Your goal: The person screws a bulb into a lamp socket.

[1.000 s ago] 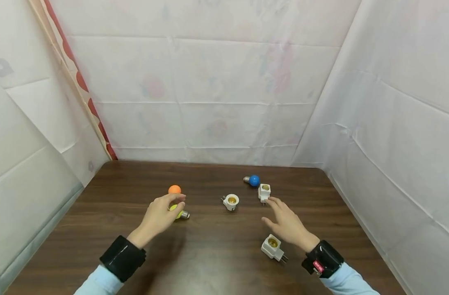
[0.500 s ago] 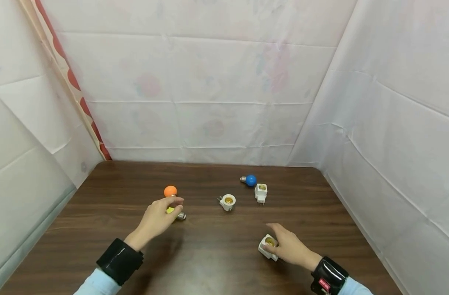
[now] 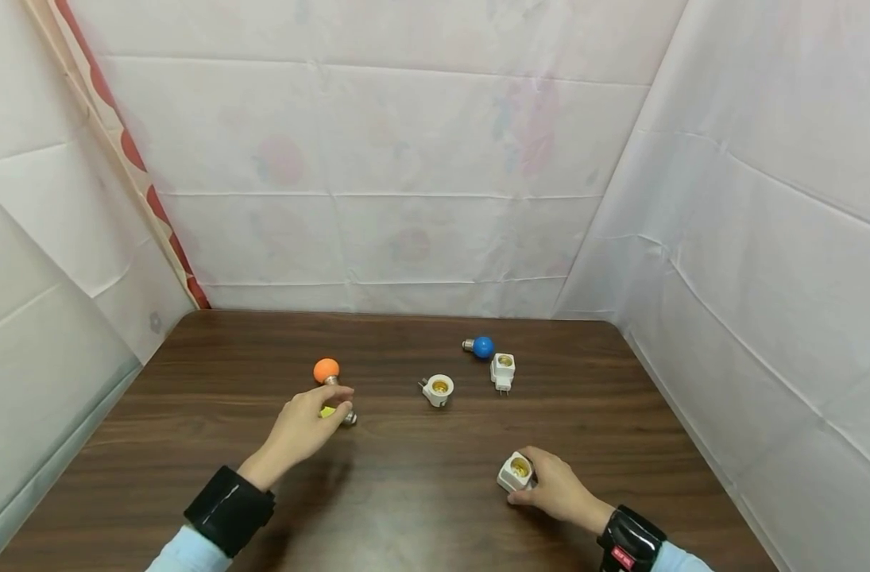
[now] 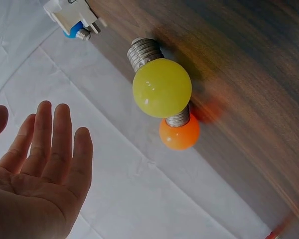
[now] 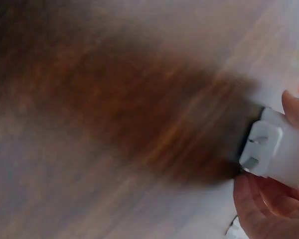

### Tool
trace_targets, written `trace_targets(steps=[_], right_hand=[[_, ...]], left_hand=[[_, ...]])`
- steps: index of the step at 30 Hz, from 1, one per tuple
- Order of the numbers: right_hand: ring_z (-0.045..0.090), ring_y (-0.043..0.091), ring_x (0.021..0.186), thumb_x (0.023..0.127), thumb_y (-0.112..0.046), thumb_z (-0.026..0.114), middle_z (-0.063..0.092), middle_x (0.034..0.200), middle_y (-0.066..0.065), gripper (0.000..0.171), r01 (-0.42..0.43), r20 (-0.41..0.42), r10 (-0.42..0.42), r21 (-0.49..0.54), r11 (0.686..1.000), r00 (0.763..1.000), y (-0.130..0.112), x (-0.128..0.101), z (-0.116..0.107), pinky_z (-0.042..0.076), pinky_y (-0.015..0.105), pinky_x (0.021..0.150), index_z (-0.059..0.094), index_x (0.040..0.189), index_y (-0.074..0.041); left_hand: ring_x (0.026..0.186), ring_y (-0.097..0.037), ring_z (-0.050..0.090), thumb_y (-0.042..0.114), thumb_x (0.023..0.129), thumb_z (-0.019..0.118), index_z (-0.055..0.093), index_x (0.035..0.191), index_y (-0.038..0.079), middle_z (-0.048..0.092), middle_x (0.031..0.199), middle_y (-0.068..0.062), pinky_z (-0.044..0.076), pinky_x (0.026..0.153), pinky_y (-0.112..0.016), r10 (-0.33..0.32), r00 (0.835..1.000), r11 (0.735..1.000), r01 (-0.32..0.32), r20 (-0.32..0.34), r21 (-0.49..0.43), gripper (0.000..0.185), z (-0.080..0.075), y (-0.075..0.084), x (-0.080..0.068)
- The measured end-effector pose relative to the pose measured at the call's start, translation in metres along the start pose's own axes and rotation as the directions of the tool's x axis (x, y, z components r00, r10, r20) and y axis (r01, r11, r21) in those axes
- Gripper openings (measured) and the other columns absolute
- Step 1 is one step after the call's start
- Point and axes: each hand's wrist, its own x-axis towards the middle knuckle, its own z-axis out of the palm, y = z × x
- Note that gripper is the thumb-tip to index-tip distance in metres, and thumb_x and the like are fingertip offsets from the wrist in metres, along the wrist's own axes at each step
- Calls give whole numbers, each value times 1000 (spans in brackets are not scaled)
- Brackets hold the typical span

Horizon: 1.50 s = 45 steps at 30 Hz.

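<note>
Gripping the near socket adapter (image 3: 516, 472) now, right hand (image 3: 558, 492) dropped to five o'clock; left hand (image 3: 302, 429) seemingly slack-fingered over yellow bulb (image 4: 162, 87).

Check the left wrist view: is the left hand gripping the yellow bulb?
No, the left hand is open beside the yellow bulb, apart from it.

Soft, even light fills the sharp head view, hands casting faint shadows, while the right wrist view is motion-blurred.
</note>
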Motion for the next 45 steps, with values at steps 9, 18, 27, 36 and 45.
trace_targets(steps=[9, 18, 27, 36, 45], right_hand=[[56, 12, 87, 69, -35, 78, 61, 97, -2, 56, 28, -97, -30, -27, 999, 995, 5, 3, 9, 48, 32, 72, 58, 111, -5], [54, 13, 88, 67, -30, 80, 61, 97, -1, 56, 18, -99, -17, 8, 1000, 995, 5, 5, 12, 45, 33, 72, 58, 111, -5], [54, 12, 88, 66, -29, 81, 62, 98, -3, 53, 1, -143, 2, 21, 1000, 990, 2, 7, 15, 44, 31, 74, 59, 110, -7], [56, 11, 86, 66, -22, 82, 63, 96, -1, 50, 12, -177, 15, 149, 989, 984, -14, 21, -5, 46, 25, 71, 60, 109, -7], [57, 9, 83, 67, -25, 81, 63, 96, -3, 51, 82, -165, -46, 221, 972, 985, -38, 32, -23, 46, 23, 70, 60, 111, -11]], left_hand=[[76, -13, 58, 19, 89, 58, 64, 112, 9, 67, 106, -7, 39, 57, -26, -15, 1000, 1000, 15, -1, -9, 26, 1, -2, -1], [73, -13, 58, 19, 88, 58, 64, 111, 9, 67, 106, -8, 41, 58, -27, -27, 1000, 1000, 27, -2, 1, 26, 6, -5, -3], [85, -18, 63, 20, 88, 59, 64, 111, 9, 68, 104, -6, 46, 64, -31, -34, 999, 999, 34, -5, -10, 26, 7, -9, -5], [82, -16, 63, 19, 88, 59, 64, 111, 9, 68, 105, -7, 46, 61, -28, -49, 999, 999, 49, 7, -20, 26, 6, -12, -7], [85, -20, 65, 21, 88, 59, 64, 112, 8, 68, 104, -7, 51, 68, -36, -53, 999, 998, 53, 10, -22, 27, 9, -16, -8]])
